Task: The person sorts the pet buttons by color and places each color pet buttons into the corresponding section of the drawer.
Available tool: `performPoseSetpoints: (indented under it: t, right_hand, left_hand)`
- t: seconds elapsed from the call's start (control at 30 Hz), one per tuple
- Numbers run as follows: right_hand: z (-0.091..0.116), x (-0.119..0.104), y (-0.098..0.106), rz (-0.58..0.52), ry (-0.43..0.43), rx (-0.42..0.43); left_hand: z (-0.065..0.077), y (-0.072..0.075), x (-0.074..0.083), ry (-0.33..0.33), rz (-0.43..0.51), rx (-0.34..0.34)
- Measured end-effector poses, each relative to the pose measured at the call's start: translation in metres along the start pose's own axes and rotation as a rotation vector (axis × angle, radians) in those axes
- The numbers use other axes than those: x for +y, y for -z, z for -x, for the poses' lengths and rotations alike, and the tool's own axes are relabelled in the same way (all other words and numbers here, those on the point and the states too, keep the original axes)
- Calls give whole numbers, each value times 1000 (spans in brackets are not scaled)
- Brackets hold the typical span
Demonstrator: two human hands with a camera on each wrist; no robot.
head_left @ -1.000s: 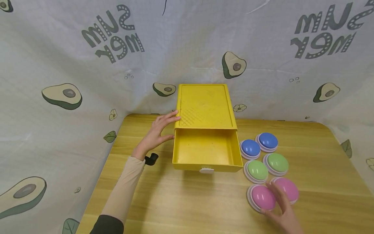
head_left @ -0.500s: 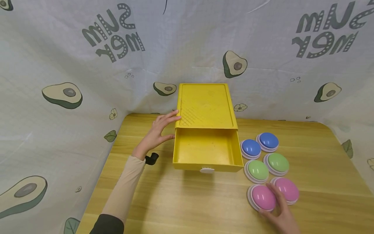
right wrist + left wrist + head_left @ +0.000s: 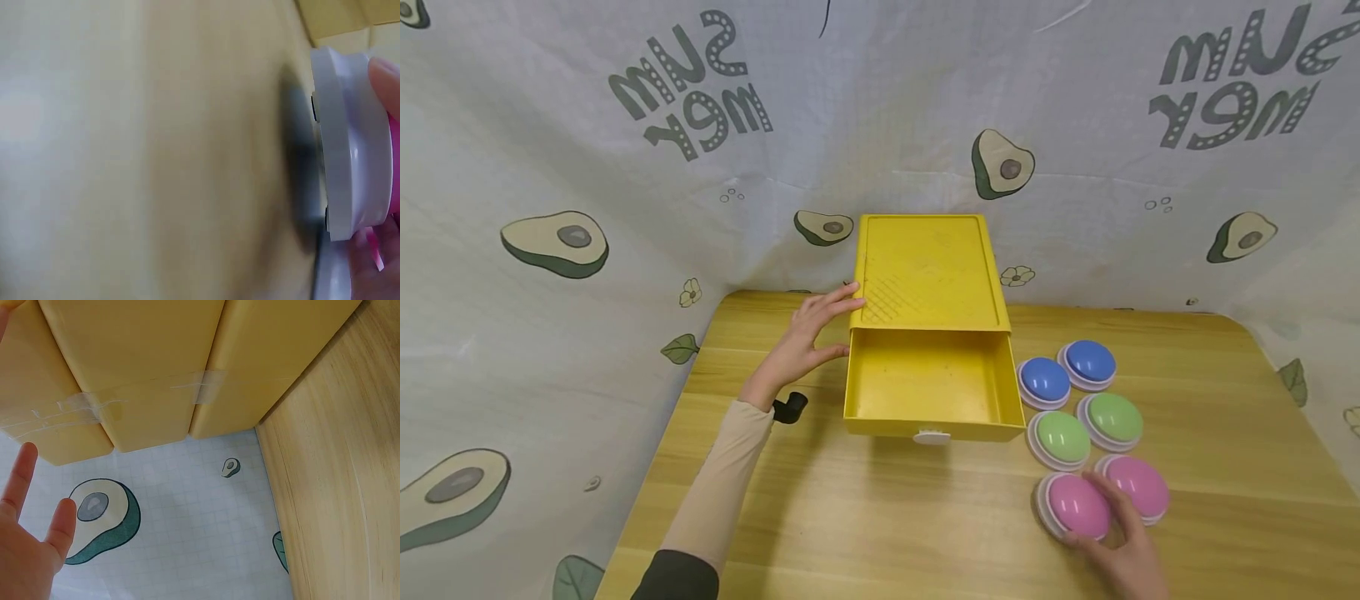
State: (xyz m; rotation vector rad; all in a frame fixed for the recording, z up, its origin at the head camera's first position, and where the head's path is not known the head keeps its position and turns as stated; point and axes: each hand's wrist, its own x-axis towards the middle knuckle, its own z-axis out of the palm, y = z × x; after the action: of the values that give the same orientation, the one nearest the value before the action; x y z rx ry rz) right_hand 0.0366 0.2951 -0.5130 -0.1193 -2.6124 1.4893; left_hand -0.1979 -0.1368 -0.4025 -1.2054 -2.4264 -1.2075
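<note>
In the head view, my left hand (image 3: 805, 337) touches the left side of a yellow drawer unit (image 3: 932, 267), fingers extended. Its drawer (image 3: 928, 375) is pulled out towards me. My right hand (image 3: 1123, 550) grips a pink dome push button (image 3: 1078, 507) with a white base, thumb on the near side and a finger on the far side. In the right wrist view, the button's white base (image 3: 362, 150) stands tilted with a dark shadow beside it, apart from the table. The left wrist view shows the unit's yellow side (image 3: 140, 369) with clear tape across its sections.
A second pink button (image 3: 1138, 486) lies right of my right hand. Beyond it are two green buttons (image 3: 1062, 436) and two blue ones (image 3: 1043, 379). A small black object (image 3: 790, 407) shows by my left wrist. A patterned white cloth (image 3: 910, 108) hangs behind the wooden table (image 3: 880, 533).
My right thumb and finger have closed around the near pink button, which has shifted very slightly. My left hand stays at the drawer unit's side.
</note>
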Motion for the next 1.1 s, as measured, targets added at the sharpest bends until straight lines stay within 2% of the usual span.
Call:
performPoseSetpoints:
  t: [0.07,0.13,0.3,0.37,0.43,0.57,0.77,0.93,1.1]
  right_hand:
    - [-1,-5,3,-4,-26,-4]
    - [-4,-10,7,-32,-6,-5]
    - [-14,-28,19,-312,134,-9]
    - [-18,-37,24,-414,145,-22]
    - [-22,-48,30,-456,140,-34]
    - [-32,-73,43,-472,128,-67]
    - [-47,-109,55,-506,209,-97]
    - [-58,-136,58,-448,231,-88]
    - [-68,-157,54,-473,287,-111]
  left_hand:
    - [0,0,0,2,2,1]
    - [1,0,0,3,3,1]
    - [2,0,1,6,12,1]
    - [2,0,1,9,13,0]
    - [2,0,1,14,14,-1]
    - [2,-1,0,20,17,-2]
    - [3,-1,-1,18,21,-6]
    - [2,0,1,25,19,-7]
    - [2,1,1,25,15,-4]
